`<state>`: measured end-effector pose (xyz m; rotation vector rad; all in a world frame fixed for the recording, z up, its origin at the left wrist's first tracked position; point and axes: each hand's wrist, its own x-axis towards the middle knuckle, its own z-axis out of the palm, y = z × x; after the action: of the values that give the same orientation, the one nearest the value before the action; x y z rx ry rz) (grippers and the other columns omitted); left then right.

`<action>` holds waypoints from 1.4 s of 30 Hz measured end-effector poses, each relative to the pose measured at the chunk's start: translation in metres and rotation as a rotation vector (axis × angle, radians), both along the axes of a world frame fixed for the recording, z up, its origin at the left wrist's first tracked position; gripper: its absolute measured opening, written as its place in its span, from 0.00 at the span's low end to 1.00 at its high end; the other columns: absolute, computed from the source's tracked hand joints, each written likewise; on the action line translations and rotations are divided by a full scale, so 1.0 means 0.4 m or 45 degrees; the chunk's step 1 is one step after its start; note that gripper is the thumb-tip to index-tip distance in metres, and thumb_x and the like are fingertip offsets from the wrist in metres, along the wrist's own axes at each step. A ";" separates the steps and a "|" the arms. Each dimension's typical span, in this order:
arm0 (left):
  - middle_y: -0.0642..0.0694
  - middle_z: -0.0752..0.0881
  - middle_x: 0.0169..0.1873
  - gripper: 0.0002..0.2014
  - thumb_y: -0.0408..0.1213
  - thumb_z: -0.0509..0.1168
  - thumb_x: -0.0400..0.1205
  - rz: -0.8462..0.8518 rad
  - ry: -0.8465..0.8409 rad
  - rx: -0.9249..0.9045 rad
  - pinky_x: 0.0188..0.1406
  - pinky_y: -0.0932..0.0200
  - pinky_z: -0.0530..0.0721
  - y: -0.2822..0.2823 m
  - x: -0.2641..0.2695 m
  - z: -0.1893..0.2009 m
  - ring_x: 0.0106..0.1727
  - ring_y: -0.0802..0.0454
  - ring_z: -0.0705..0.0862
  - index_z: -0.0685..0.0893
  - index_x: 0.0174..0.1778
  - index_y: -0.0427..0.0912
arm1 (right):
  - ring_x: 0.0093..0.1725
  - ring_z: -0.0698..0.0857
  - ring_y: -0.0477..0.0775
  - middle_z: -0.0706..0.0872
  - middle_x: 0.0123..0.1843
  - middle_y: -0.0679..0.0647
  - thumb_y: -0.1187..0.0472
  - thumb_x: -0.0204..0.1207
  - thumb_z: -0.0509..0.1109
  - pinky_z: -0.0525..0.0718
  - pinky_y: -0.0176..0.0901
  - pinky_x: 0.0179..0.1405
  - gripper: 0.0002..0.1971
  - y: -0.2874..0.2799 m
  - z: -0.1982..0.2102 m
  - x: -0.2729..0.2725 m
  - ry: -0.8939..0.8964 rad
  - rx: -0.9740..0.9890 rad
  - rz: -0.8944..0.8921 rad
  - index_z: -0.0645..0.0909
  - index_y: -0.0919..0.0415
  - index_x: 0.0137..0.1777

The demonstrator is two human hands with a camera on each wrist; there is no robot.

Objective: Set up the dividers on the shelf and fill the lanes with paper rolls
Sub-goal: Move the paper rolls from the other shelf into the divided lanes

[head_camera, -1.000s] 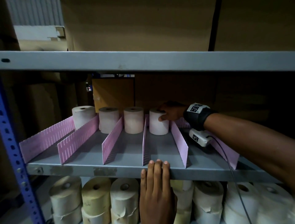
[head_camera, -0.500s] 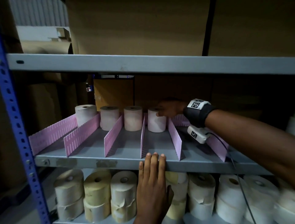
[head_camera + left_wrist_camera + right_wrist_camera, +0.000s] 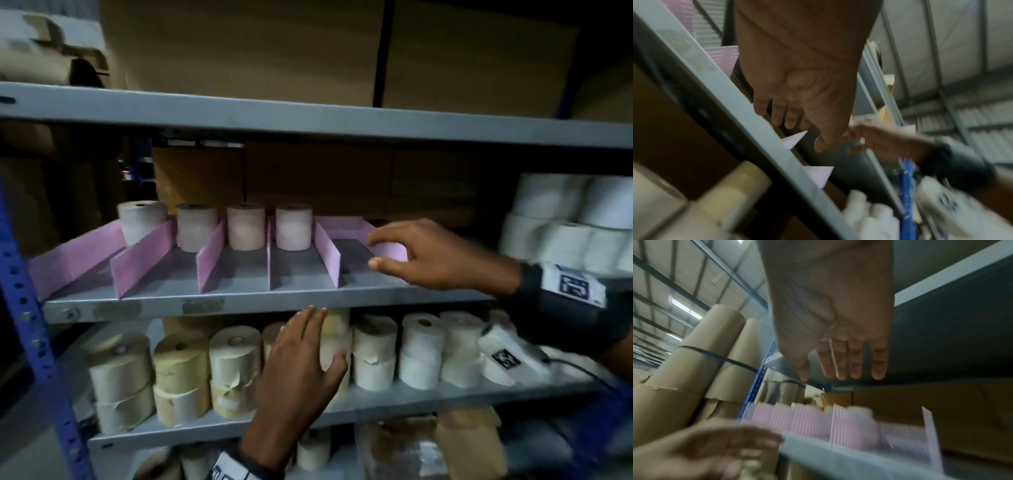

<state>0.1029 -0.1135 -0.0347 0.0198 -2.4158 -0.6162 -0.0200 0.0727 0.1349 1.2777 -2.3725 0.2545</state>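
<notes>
The right hand (image 3: 435, 255) reaches in from the right over the grey shelf (image 3: 239, 303), palm down, held above the empty lane at the right end of the row. Its fingers are loosely spread and hold nothing; the forefinger and thumb point left with a gap between them, in front of the outermost pink divider (image 3: 390, 251). The right wrist view shows the same hand (image 3: 836, 331) with fingers (image 3: 841, 363) straight and slightly apart, the dividers blurred below it. A black wrist strap (image 3: 561, 308) with a printed tag sits on that forearm.

The left hand (image 3: 301, 370) comes up from below, back toward the camera, fingers straight and close together, their tips at the shelf's front lip, thumb out to the right. In the left wrist view this hand (image 3: 803, 91) lies flat with nothing in it.

Pink dividers (image 3: 329, 253) stand upright on the shelf, running front to back and marking lanes. Four paper rolls (image 3: 294, 226) stand on end at the back, one in each of the four left lanes; the rest of each lane is bare.

On the lower shelf (image 3: 376, 399) stacked paper rolls (image 3: 233, 370) stand in rows behind the left hand. Cardboard boxes (image 3: 239, 48) sit on the shelf above.
</notes>
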 end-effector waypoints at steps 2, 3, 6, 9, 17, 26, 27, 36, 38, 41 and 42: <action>0.47 0.84 0.71 0.27 0.47 0.73 0.78 -0.044 0.147 0.144 0.70 0.57 0.77 0.047 0.032 -0.005 0.71 0.49 0.82 0.83 0.73 0.43 | 0.62 0.86 0.45 0.87 0.65 0.44 0.32 0.71 0.60 0.83 0.46 0.64 0.31 0.072 -0.050 0.054 -0.050 -0.023 -0.079 0.85 0.49 0.65; 0.49 0.86 0.66 0.24 0.48 0.72 0.78 -0.072 0.184 0.202 0.64 0.60 0.78 0.080 0.049 -0.004 0.66 0.50 0.84 0.85 0.70 0.44 | 0.61 0.86 0.44 0.87 0.64 0.43 0.31 0.71 0.60 0.84 0.47 0.62 0.30 0.116 -0.071 0.079 -0.090 -0.020 -0.136 0.85 0.47 0.65; 0.54 0.88 0.60 0.20 0.50 0.68 0.79 -0.202 0.198 0.299 0.57 0.63 0.78 0.159 0.075 0.008 0.60 0.54 0.86 0.86 0.66 0.48 | 0.53 0.85 0.35 0.89 0.59 0.40 0.31 0.72 0.62 0.85 0.37 0.51 0.27 0.234 -0.113 0.131 -0.143 -0.064 -0.256 0.85 0.45 0.63; 0.57 0.88 0.57 0.19 0.53 0.66 0.80 -0.278 0.200 0.322 0.55 0.57 0.85 0.228 0.069 0.027 0.57 0.55 0.87 0.88 0.62 0.50 | 0.42 0.80 0.20 0.90 0.56 0.41 0.39 0.74 0.70 0.75 0.17 0.40 0.20 0.344 -0.135 0.153 -0.162 -0.122 -0.345 0.87 0.48 0.60; 0.61 0.89 0.49 0.11 0.48 0.72 0.79 -0.501 0.231 0.296 0.44 0.56 0.88 0.441 -0.050 0.058 0.48 0.58 0.88 0.91 0.56 0.54 | 0.44 0.79 0.18 0.87 0.56 0.36 0.43 0.73 0.75 0.68 0.11 0.45 0.16 0.613 -0.179 0.101 -0.171 -0.243 -0.586 0.89 0.48 0.58; 0.62 0.88 0.59 0.16 0.54 0.69 0.82 -0.539 0.167 0.246 0.61 0.62 0.81 0.687 -0.346 0.076 0.61 0.61 0.84 0.86 0.64 0.58 | 0.41 0.84 0.30 0.88 0.51 0.38 0.41 0.74 0.72 0.78 0.28 0.41 0.18 0.833 -0.128 -0.137 -0.085 -0.418 -0.685 0.87 0.47 0.60; 0.62 0.87 0.60 0.17 0.55 0.68 0.82 -0.531 0.151 0.232 0.62 0.62 0.80 0.711 -0.384 0.081 0.63 0.60 0.84 0.85 0.66 0.57 | 0.40 0.83 0.29 0.87 0.52 0.38 0.40 0.74 0.72 0.78 0.28 0.40 0.19 0.852 -0.120 -0.167 -0.076 -0.436 -0.698 0.86 0.47 0.61; 0.54 0.80 0.73 0.30 0.62 0.64 0.84 -0.440 0.040 0.227 0.71 0.57 0.79 0.861 -0.662 0.113 0.73 0.56 0.77 0.73 0.79 0.54 | 0.50 0.84 0.39 0.87 0.64 0.47 0.41 0.76 0.71 0.76 0.41 0.48 0.21 0.946 -0.057 -0.433 -0.092 -0.453 -0.677 0.83 0.48 0.66; 0.52 0.80 0.73 0.32 0.62 0.64 0.83 -0.426 0.006 0.251 0.69 0.55 0.79 0.879 -0.718 0.122 0.73 0.54 0.78 0.72 0.80 0.52 | 0.62 0.83 0.48 0.86 0.67 0.47 0.42 0.77 0.71 0.74 0.40 0.51 0.22 0.941 -0.049 -0.491 -0.091 -0.422 -0.653 0.82 0.51 0.67; 0.48 0.79 0.74 0.35 0.63 0.65 0.81 -0.396 -0.077 0.273 0.68 0.52 0.80 0.900 -0.794 0.136 0.72 0.49 0.79 0.71 0.81 0.48 | 0.66 0.82 0.51 0.84 0.69 0.49 0.42 0.77 0.71 0.76 0.41 0.59 0.24 0.928 -0.046 -0.561 -0.086 -0.369 -0.613 0.81 0.53 0.69; 0.47 0.79 0.74 0.36 0.64 0.66 0.80 -0.382 -0.104 0.266 0.68 0.51 0.80 0.906 -0.818 0.141 0.73 0.48 0.79 0.70 0.80 0.47 | 0.67 0.81 0.52 0.84 0.69 0.50 0.43 0.77 0.70 0.78 0.44 0.63 0.24 0.922 -0.044 -0.580 -0.083 -0.350 -0.599 0.81 0.53 0.70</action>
<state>-0.2243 0.2489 0.0218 -0.2379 -2.4415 -1.0198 -0.2518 0.4414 0.1173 0.5747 -2.5015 0.4574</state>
